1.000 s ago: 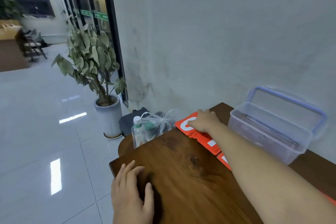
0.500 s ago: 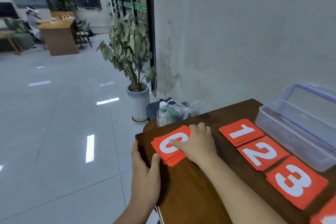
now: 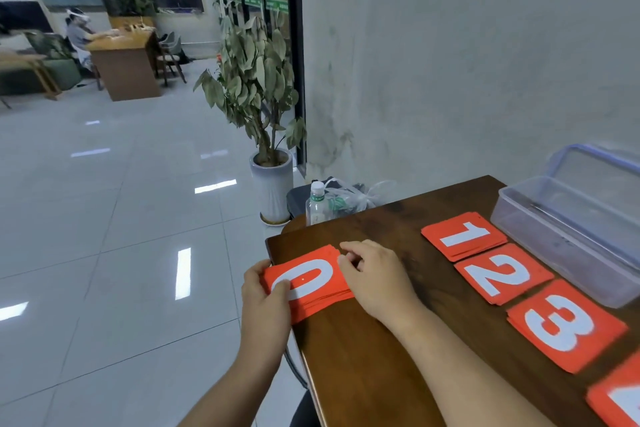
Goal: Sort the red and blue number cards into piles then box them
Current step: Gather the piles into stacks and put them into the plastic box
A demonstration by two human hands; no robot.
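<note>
The fingers (image 3: 353,248) of our right hand (image 3: 375,279) are curled onto the right edge of the 0 pile (image 3: 308,282) and grip it. Their tips are tucked in, so we cannot tell how far under they reach. Our left hand (image 3: 265,302) grips the opposite side, with its thumb lying flat on top beside the white digit and its other fingers hidden beneath the cards. This red pile is slightly fanned along its near edge. It lies at the left corner of the counter (image 3: 381,357) and hangs partly past the edge.

Further right, well apart from our hands, more red piles lie in a row, each just beside the next: the 1 pile (image 3: 464,236), the 2 pile (image 3: 502,276) and the 3 pile (image 3: 564,324). One more red pile (image 3: 620,402) at the bottom right is cut off and blurred, and we cannot read its number. Behind the row stands the clear box (image 3: 554,229), open, with its blue-rimmed lid (image 3: 602,166) raised behind it. Both run out of view on the right.

The counter is dark polished wood. Past its far left end we see a water bottle (image 3: 316,204) and a knotted plastic bag (image 3: 353,198), resting on something dark and mostly hidden. A potted plant (image 3: 256,87) stands on the pale glossy floor (image 3: 104,218) beside a grey wall (image 3: 450,62). Far off, a seated person (image 3: 78,35) at a wooden desk (image 3: 124,62) is too small for us to make out.
</note>
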